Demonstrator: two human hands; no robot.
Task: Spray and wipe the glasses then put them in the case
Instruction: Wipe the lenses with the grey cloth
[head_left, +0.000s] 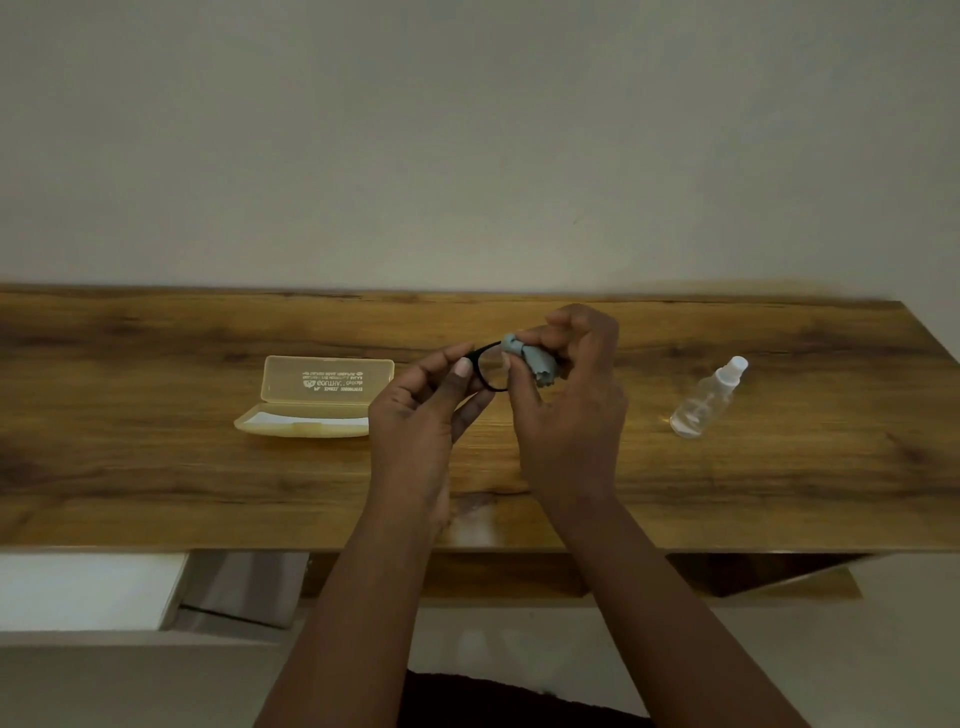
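The glasses (485, 366), a black frame, are held in the air above the middle of the counter (156, 467), between the two hands. The left hand (421, 410) pinches the frame's left end, thumb and curled fingers (462, 370) closed on the rim. The right hand (569, 400) holds a bunched grey-blue cloth (532, 361) against the right side of the frame; its fingers and thumb are curled round the cloth, and the lens under it is hidden. Only the left lens rim shows clear, between the two thumbs.

Left of the left-hand fingers, just beside the wrist, lies the case (311, 397), pale yellow and translucent, its lid laid back toward the wall and its tray nearer the person. The left hand covers its right corner from this view; whether they touch cannot be told. To the right of the right-hand fingers, well apart, a clear spray bottle (706, 397) lies tilted on its side, nozzle toward the far right corner.

Bare wood lies between the right hand and the bottle, and along the near edge under both forearms. The counter's far edge meets the wall just beyond the fingers; its right end stops just past the bottle.
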